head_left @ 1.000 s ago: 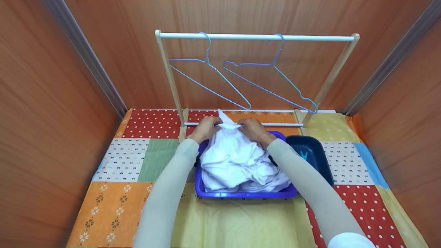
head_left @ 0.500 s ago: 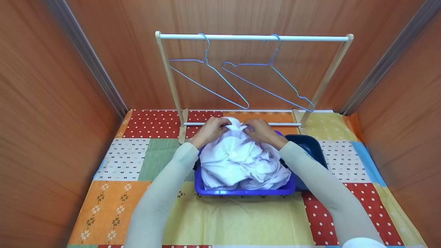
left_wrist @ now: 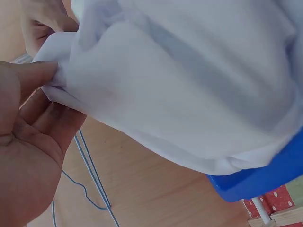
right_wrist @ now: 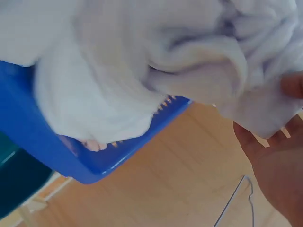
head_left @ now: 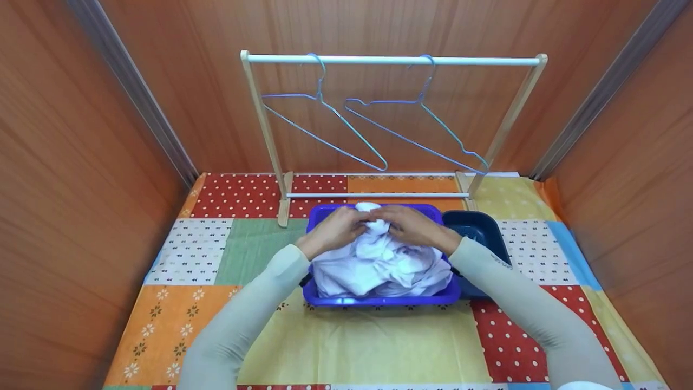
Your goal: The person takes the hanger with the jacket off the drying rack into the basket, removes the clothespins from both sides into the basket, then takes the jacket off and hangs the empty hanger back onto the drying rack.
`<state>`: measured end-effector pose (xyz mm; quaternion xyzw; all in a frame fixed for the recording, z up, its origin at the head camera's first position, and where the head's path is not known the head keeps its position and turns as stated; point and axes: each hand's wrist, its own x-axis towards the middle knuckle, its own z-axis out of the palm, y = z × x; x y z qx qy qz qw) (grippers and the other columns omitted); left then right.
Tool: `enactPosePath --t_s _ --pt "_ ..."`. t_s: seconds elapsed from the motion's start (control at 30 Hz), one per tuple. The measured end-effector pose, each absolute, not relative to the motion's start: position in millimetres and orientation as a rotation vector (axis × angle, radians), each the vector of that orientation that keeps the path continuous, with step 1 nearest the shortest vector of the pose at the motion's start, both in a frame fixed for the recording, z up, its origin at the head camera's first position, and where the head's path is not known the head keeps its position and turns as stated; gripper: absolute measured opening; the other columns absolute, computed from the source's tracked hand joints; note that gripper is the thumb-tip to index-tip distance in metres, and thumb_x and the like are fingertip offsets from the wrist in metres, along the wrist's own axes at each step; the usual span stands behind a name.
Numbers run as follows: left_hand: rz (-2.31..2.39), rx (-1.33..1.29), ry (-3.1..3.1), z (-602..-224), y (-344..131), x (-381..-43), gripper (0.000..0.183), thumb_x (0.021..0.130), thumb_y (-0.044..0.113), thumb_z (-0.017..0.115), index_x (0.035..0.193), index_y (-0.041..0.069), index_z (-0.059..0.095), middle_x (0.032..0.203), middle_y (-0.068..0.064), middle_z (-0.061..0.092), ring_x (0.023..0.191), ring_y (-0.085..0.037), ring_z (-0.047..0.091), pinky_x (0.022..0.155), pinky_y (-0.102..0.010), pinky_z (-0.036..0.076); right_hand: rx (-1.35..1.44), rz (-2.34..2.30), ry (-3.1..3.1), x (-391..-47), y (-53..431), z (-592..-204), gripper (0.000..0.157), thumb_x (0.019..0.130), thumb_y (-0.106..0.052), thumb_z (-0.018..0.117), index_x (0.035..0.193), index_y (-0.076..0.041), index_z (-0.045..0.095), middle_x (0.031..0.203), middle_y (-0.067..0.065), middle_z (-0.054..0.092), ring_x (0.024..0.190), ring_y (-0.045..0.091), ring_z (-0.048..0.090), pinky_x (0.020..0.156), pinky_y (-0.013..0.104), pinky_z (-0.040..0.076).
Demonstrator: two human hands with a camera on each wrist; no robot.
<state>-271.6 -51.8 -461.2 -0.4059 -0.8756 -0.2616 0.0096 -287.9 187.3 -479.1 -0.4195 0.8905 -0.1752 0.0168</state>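
Observation:
A heap of crumpled white cloth [head_left: 346,276] fills a blue-purple plastic basket [head_left: 379,301] in the head view. Over the far half of the basket, my left hand [head_left: 337,230] pinches a bunched part of the cloth. My right hand [head_left: 419,228] grips the same bunch from the other side, fingertips close to the left hand's. In the left wrist view, thumb and fingers [left_wrist: 64,127] take the cloth's edge between them. The right wrist view has the right hand [right_wrist: 281,165] under a corner of the cloth, thumb on top.
Behind the basket stands a rack with a white top rail [head_left: 373,59] and wooden legs. Two blue wire hangers, a left one [head_left: 325,143] and a right one [head_left: 409,142], hang from it. A dark tray [head_left: 490,233] sits right of the basket. Wood-patterned panels [head_left: 81,162] enclose the patchwork cover [head_left: 357,346].
Both hands have come nearer to the person and closer together, drawing the cloth's far end back over the basket. The basket's far rim now shows. The hangers still hang on the rail.

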Motion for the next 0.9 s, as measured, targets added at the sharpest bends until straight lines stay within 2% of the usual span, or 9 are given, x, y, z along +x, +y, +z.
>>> enactPosePath --t_s 0.1,0.17,0.27,0.33,0.4,0.47,0.57,0.9 --pt "-0.700 -1.250 -2.759 -470.8 -56.6 -256.9 0.031 0.097 0.018 0.060 0.126 0.012 0.067 0.122 -0.004 0.071 0.112 -0.020 0.067 0.096 -0.035 0.054 -1.318 -0.423 2.792 -276.5 190.6 -486.5 0.043 0.098 -0.012 0.053 0.140 -0.015 0.054 0.145 0.007 0.054 0.135 0.027 0.051 0.109 0.047 0.044" --pt "-0.605 -1.224 -2.793 -477.7 -61.3 -245.4 0.036 0.098 0.027 0.058 0.132 0.015 0.063 0.131 -0.003 0.066 0.122 -0.021 0.062 0.105 -0.039 0.048 -1.318 -0.370 2.783 -269.0 193.2 -491.3 0.045 0.098 -0.020 0.055 0.143 -0.016 0.051 0.148 0.007 0.052 0.136 0.028 0.049 0.110 0.048 0.043" --pt "-0.458 -1.173 -2.873 -488.7 -69.0 -227.1 0.050 0.100 0.041 0.053 0.145 0.020 0.050 0.149 -0.003 0.050 0.142 -0.025 0.043 0.119 -0.049 0.030 -1.274 -0.337 2.737 -257.7 197.4 -496.8 0.059 0.098 -0.037 0.055 0.151 -0.018 0.040 0.156 0.006 0.042 0.142 0.030 0.042 0.114 0.052 0.037" --pt "-0.391 -1.154 -2.930 -496.8 -72.9 -216.6 0.060 0.100 0.048 0.049 0.153 0.024 0.036 0.159 -0.002 0.035 0.150 -0.027 0.028 0.122 -0.055 0.017 -1.212 -0.319 2.703 -250.1 200.1 -500.1 0.069 0.097 -0.051 0.052 0.156 -0.023 0.028 0.161 0.005 0.031 0.147 0.030 0.033 0.116 0.056 0.031" --pt "-0.362 -1.152 -2.983 -505.0 -75.3 -208.3 0.066 0.099 0.053 0.046 0.157 0.027 0.024 0.165 0.000 0.021 0.154 -0.029 0.015 0.122 -0.058 0.011 -1.138 -0.304 2.672 -242.6 202.1 -503.1 0.078 0.094 -0.063 0.047 0.158 -0.030 0.016 0.165 0.003 0.019 0.151 0.029 0.023 0.118 0.060 0.025" --pt "-0.351 -1.165 -3.019 -511.9 -76.4 -203.1 0.069 0.100 0.054 0.043 0.158 0.029 0.017 0.167 0.002 0.012 0.155 -0.028 0.008 0.122 -0.058 0.009 -1.096 -0.282 2.650 -236.1 203.2 -505.9 0.083 0.092 -0.071 0.041 0.158 -0.034 0.009 0.167 0.002 0.010 0.153 0.029 0.015 0.118 0.063 0.020" --pt "-0.336 -1.180 -3.076 -518.6 -76.5 -199.7 0.068 0.101 0.055 0.040 0.158 0.031 0.014 0.167 0.003 0.007 0.155 -0.027 0.005 0.123 -0.057 0.010 -1.045 -0.240 2.643 -227.2 201.9 -510.8 0.085 0.091 -0.075 0.038 0.158 -0.035 0.005 0.168 0.001 0.002 0.155 0.029 0.008 0.118 0.065 0.018" --pt "-0.117 -1.187 -3.153 -523.1 -73.0 -201.5 0.064 0.102 0.055 0.035 0.158 0.031 0.014 0.167 0.004 0.007 0.155 -0.026 0.005 0.123 -0.056 0.011 -0.773 -0.227 2.684 -210.1 184.6 -525.9 0.079 0.094 -0.069 0.037 0.157 -0.038 0.001 0.167 -0.001 -0.007 0.155 0.032 0.003 0.114 0.071 0.018"
